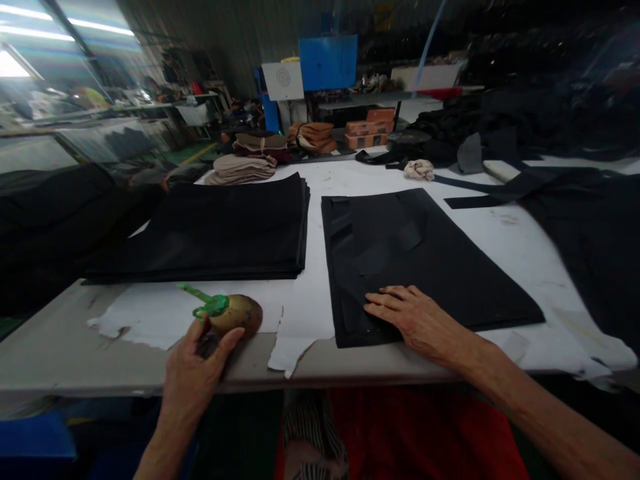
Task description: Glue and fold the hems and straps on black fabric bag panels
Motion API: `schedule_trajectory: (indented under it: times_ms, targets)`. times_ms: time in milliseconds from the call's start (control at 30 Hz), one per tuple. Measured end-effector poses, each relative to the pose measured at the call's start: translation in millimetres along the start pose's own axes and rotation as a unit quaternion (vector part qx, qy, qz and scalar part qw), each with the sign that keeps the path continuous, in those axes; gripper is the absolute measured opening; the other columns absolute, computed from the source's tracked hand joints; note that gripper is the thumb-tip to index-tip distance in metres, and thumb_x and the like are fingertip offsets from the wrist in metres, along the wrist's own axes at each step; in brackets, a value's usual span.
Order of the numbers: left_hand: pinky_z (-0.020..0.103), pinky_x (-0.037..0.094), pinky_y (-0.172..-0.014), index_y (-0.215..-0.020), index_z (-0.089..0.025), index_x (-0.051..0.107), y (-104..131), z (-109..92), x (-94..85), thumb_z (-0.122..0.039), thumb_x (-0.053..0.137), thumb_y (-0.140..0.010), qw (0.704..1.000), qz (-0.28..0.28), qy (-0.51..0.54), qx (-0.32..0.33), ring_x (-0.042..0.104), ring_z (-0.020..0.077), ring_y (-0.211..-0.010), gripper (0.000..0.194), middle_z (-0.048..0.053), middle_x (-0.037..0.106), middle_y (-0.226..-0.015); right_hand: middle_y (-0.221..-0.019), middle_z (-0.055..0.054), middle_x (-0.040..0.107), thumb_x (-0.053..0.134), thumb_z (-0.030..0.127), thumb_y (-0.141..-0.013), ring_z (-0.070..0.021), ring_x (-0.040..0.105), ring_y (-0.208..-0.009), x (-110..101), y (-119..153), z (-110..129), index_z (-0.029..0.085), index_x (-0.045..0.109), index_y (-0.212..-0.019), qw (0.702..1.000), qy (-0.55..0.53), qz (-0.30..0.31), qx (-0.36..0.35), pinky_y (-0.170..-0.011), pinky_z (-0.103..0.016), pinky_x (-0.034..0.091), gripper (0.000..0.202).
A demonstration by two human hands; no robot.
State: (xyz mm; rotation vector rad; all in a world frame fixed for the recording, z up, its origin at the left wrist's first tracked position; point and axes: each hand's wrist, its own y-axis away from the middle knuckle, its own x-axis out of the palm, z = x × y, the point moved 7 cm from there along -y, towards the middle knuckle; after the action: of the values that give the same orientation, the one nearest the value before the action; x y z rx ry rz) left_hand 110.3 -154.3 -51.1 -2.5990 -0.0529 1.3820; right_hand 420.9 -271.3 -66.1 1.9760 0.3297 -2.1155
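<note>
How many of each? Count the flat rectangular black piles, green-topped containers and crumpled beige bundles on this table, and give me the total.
Flat black piles: 2 (left pile; right pile, under the right hand)
Green-topped container: 1, in the left hand
Crumpled beige bundle: 1
Total: 4

The left grip holds a green-topped bottle while the right grip touches black sheets.
</note>
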Motion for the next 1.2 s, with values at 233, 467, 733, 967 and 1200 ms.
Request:
schedule_trajectory:
  times_ms: [233, 467, 733, 967, 1200]
  targets:
    - [0.051, 0.042, -0.095, -0.130, -0.018, 0.037, 1, 6, 6.2, -0.052, 0.062, -0.069, 0.997, -0.028, 0.068, 0.002, 0.052, 0.0346, -0.113, 0.075, 0.014, 0.050, -0.129, -0.131, -0.002, 0.054, 0.039, 0.002, -0.081, -0.0231, 0.051, -0.109, -2, 5, -10, 0.027, 0.056, -0.120, 0.999, -0.026, -0.031, 0.012, -0.087, -0.046, 0.042, 0.050]
    - [0.043, 0.041, -0.099, -0.125, -0.023, 0.047, 67, -60, 1.5, -0.016, 0.059, -0.081, 0.936, -0.150, 0.017, 0.319, 0.050, 0.0242, -0.115, 0.046, 0.007, 0.055, -0.121, -0.136, -0.005, 0.048, 0.039, 0.000, -0.080, -0.0223, 0.053, -0.105, -7, -5, -17, 0.027, 0.052, -0.125, 0.998, -0.025, -0.051, 0.017, -0.089, -0.043, 0.041, 0.055]
    - [0.041, 0.049, -0.090, -0.118, -0.020, 0.053, 109, -152, 87.7, -0.019, 0.044, -0.089, 0.871, 0.135, -0.011, 0.471, 0.053, 0.0233, -0.113, 0.030, 0.006, 0.061, -0.116, -0.133, -0.002, 0.051, 0.047, 0.003, -0.080, -0.0229, 0.052, -0.097, -4, -9, -16, 0.027, 0.052, -0.125, 0.999, 0.030, -0.018, -0.036, -0.081, -0.036, 0.044, 0.051]
    - [0.041, 0.049, -0.090, -0.119, -0.019, 0.053, 110, -150, 88.9, -0.022, 0.044, -0.090, 0.870, 0.135, -0.013, 0.473, 0.052, 0.0242, -0.114, 0.031, 0.007, 0.061, -0.117, -0.131, -0.004, 0.052, 0.047, 0.002, -0.079, -0.0248, 0.051, -0.102, -4, 8, -23, 0.027, 0.053, -0.123, 0.999, 0.015, -0.028, -0.019, -0.083, -0.040, 0.043, 0.052]
    - [0.038, 0.045, -0.093, -0.119, -0.018, 0.051, 108, -151, 87.4, -0.016, 0.044, -0.088, 0.876, 0.154, 0.017, 0.457, 0.050, 0.0216, -0.115, 0.031, 0.008, 0.060, -0.115, -0.128, -0.006, 0.055, 0.045, 0.001, -0.079, -0.0247, 0.051, -0.100, -5, 10, -25, 0.027, 0.056, -0.121, 0.999, -0.001, -0.046, -0.002, -0.083, -0.040, 0.044, 0.052]
